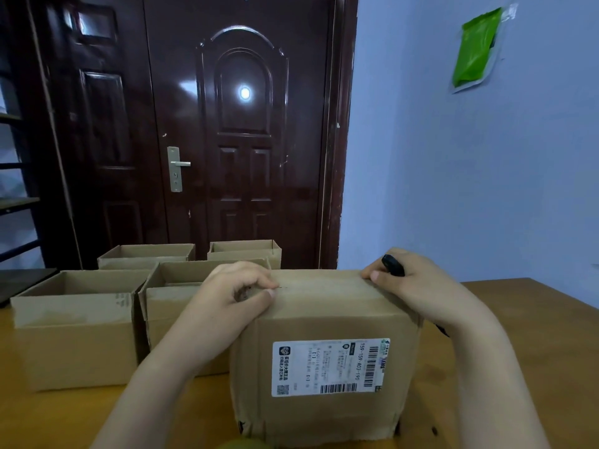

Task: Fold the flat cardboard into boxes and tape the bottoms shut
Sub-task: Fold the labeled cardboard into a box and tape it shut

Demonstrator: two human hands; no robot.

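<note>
Two hands [240,293] [411,283] on one box [327,335]; four open boxes [74,319].

Both hands rest on top of a closed cardboard box [327,354] bearing a shipping label [330,367] on the wooden table [518,319]. The left hand [233,290] pinches at its top seam; the right hand [408,286] grips a black object [393,265]. Four open boxes [77,319] stand to the left, before a dark door [240,124].

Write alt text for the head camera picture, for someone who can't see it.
Two hands press on top of a closed cardboard box with a shipping label: the left hand curled at its seam, the right hand gripping a black object. Four open boxes stand to the left.
</note>
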